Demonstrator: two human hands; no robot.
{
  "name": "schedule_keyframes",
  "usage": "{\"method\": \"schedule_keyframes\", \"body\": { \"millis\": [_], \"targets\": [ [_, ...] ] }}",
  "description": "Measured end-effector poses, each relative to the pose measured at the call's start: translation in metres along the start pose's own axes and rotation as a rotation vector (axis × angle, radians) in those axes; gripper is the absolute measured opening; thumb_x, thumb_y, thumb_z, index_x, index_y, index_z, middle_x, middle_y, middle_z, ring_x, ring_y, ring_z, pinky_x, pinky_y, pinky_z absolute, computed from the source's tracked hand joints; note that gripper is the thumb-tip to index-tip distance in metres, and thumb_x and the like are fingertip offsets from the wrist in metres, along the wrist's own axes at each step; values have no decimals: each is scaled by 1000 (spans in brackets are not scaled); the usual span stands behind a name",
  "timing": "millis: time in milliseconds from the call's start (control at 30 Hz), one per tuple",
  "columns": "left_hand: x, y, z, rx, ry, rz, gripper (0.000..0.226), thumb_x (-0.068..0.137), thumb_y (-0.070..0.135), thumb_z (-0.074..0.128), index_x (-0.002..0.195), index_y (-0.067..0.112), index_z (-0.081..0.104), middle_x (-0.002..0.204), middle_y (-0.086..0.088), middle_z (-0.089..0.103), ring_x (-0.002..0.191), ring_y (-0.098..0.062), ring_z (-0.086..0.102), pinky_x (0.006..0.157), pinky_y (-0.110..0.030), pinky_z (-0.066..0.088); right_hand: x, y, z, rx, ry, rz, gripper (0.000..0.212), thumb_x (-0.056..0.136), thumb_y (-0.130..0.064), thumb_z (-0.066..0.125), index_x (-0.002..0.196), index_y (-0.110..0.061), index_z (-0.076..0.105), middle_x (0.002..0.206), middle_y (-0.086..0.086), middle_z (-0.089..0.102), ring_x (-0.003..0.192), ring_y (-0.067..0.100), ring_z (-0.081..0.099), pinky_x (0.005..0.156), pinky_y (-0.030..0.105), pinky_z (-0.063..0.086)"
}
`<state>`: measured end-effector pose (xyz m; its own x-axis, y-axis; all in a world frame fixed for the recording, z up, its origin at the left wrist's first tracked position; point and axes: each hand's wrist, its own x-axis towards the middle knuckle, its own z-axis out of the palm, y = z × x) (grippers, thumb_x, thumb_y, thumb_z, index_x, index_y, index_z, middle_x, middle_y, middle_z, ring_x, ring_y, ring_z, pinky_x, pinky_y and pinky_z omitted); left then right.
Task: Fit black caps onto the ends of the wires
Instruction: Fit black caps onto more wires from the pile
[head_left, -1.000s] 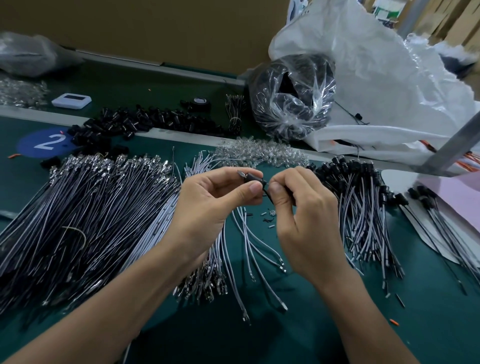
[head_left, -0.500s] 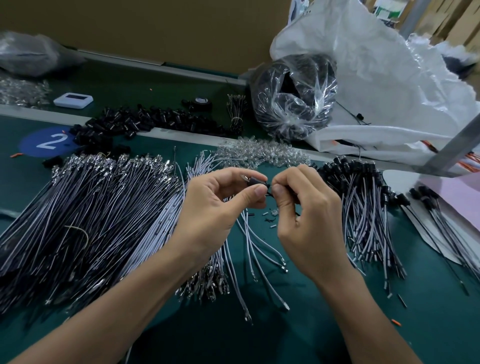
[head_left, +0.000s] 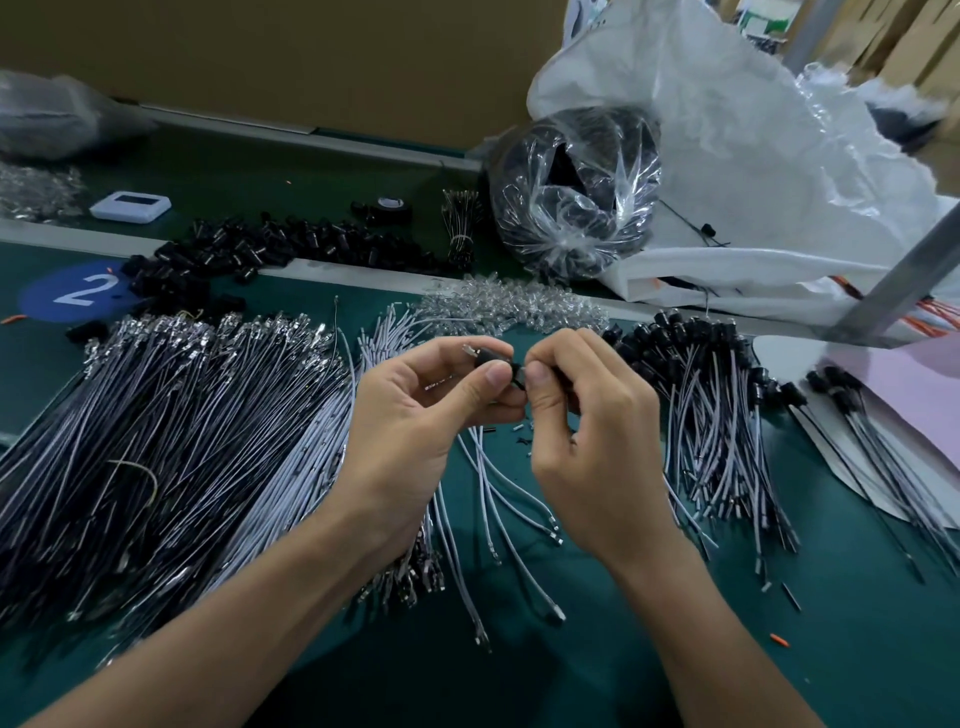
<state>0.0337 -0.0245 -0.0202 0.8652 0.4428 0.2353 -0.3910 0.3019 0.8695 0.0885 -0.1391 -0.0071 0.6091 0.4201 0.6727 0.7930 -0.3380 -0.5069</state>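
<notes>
The black cap (head_left: 512, 368) is in the middle of the frame, above the green mat (head_left: 857, 597), between the two thumbs. The left hand (head_left: 415, 436) pinches it with thumb and forefinger, and a small metal end (head_left: 469, 349) stands out just beyond that forefinger. The right hand (head_left: 592, 447) pinches the same dark piece from the other side, so the hands are together, thumb tips almost touching. How far the wire sits inside the cap is hidden by the fingers.

I think the risk is mostly in the push. If the wire end goes in tilted, the thin metal may bend or the cap may stay only half seated. Since the pinch is on a very small part, it could also slip and drop among the small bits (head_left: 519, 431) lying on the mat just below.

To the left lies the big pile of uncapped wires (head_left: 171, 441), and to the right the capped bundle (head_left: 701, 415). A half-fitted wire put there by mistake would be hard to find again. Loose caps (head_left: 260, 249) lie at the upper left.
</notes>
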Motion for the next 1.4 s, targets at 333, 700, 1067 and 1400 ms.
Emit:
{"method": "schedule_keyframes", "body": {
  "millis": [333, 700, 1067, 1400],
  "targets": [
    [1, 2, -3, 152, -42, 115, 13, 75, 13, 70, 88, 11, 73, 72, -1, 72, 65, -12, 66, 68, -23, 57, 0, -2, -1, 22, -24, -21, 17, 93, -3, 49, 78, -7, 55, 75, -4, 48, 68, 12, 43, 63, 16, 32],
    [4, 6, -9, 255, -121, 125, 14, 79, 13, 73, 92, 9, 71, 76, -3, 71, 69, -17, 70, 68, -28, 59, 1, 3, -4, 20, -30, -43, 15, 90, -1, 54, 75, -4, 56, 73, -1, 51, 66, 13, 46, 61, 21, 36],
    [2, 2, -2, 82, -78, 110, 13, 78, 9, 69, 91, 8, 71, 77, -1, 73, 71, -13, 70, 67, -24, 58, 2, 1, -7, 62, 6, -29, 16, 92, -4, 56, 76, -6, 57, 72, -4, 52, 66, 8, 47, 60, 15, 35],
    [2, 8, -4, 184, -103, 161, 16, 77, 20, 72, 91, 12, 72, 77, -3, 73, 69, -15, 70, 67, -24, 58, 1, 0, -7, 91, -21, -27, 16, 91, -2, 55, 76, -4, 59, 72, -1, 54, 66, 10, 49, 59, 19, 38]
  ]
}}
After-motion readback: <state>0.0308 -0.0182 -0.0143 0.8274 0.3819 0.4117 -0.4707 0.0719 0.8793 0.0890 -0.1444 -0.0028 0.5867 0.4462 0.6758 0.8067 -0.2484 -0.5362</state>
